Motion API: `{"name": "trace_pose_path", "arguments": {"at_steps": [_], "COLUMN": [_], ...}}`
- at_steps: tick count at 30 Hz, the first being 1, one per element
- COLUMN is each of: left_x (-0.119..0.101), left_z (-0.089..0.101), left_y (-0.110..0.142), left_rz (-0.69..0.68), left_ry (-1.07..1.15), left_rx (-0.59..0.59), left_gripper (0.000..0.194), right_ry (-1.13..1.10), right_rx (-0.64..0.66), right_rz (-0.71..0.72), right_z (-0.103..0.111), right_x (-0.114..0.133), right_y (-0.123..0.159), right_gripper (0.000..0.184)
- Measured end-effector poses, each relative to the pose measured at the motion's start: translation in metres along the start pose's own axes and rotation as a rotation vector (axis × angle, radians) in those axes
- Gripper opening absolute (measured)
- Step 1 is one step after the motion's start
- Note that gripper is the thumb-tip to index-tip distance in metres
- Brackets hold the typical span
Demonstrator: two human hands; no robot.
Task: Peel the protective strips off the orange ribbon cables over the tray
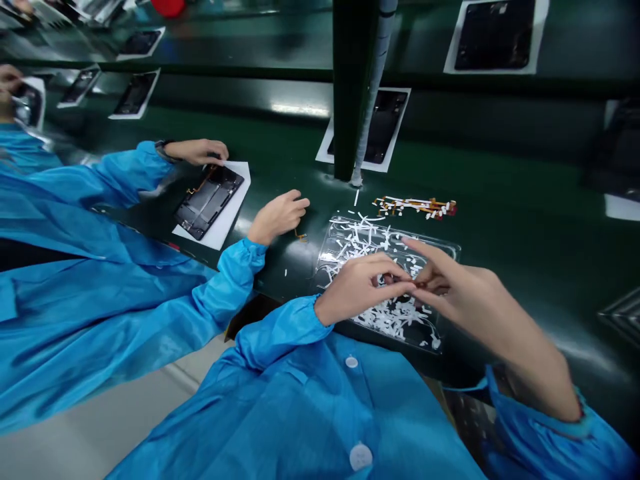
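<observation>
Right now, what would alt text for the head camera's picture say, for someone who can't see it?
A left hand and right hand pinch a small brownish piece over a clear tray strewn with white strips. Beyond it lie orange ribbon-like parts; at left, a co-worker's hand reaches over a dark device on white paper.

No readable text, brand, number or sign anywhere. Small brown part (420,285) in the grip (414,285): nothing legible. White strips (395,319) below and around the grip: no print can be made out. Pale marks on the dark panel (495,37), beyond and right of the grip: too small to read.
</observation>
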State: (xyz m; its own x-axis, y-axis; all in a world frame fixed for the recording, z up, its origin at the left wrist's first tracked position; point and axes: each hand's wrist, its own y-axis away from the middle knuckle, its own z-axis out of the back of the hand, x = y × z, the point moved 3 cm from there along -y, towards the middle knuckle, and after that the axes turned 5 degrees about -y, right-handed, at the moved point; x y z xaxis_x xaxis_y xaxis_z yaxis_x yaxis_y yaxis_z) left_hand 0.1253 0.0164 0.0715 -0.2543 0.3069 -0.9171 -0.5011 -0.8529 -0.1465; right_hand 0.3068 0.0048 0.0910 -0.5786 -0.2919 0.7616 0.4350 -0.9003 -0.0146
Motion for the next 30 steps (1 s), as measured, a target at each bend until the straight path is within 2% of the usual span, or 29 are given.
{"name": "trace_pose_path", "arguments": {"at_steps": [5,8,11,16,22,25,30], "left_x": [0.005,0.007,0.007,0.008,0.012,0.013,0.022], "left_z": [0.001,-0.002,-0.005,-0.008,-0.008,-0.009,-0.009], "left_y": [0.001,0.001,-0.002,-0.006,-0.007,-0.006,-0.007], "left_rz": [0.106,0.12,0.066,0.031,0.071,0.093,0.241], "left_ry": [0.029,-0.016,-0.079,-0.157,-0.175,-0.167,-0.062], "left_rx": [-0.117,-0.13,-0.132,-0.135,-0.118,-0.124,-0.145], "left_gripper": [0.01,0.008,0.007,0.009,0.012,0.012,0.016], "right_ry": [0.016,0.115,0.144,0.141,0.057,0.078,0.184], "right_rx": [-0.147,-0.22,-0.221,-0.192,-0.191,-0.177,-0.219], "right_rz": [0.053,0.058,0.038,0.058,0.021,0.046,0.086], "right_z": [0.003,0.006,0.008,0.008,0.002,-0.002,-0.012], "right_x": [0.001,0.002,0.002,0.0,-0.008,-0.011,-0.014], "right_y": [0.005,0.009,0.009,0.004,0.001,0.001,0.0], "right_gripper": [0.035,0.034,0.033,0.014,0.019,0.014,0.011]}}
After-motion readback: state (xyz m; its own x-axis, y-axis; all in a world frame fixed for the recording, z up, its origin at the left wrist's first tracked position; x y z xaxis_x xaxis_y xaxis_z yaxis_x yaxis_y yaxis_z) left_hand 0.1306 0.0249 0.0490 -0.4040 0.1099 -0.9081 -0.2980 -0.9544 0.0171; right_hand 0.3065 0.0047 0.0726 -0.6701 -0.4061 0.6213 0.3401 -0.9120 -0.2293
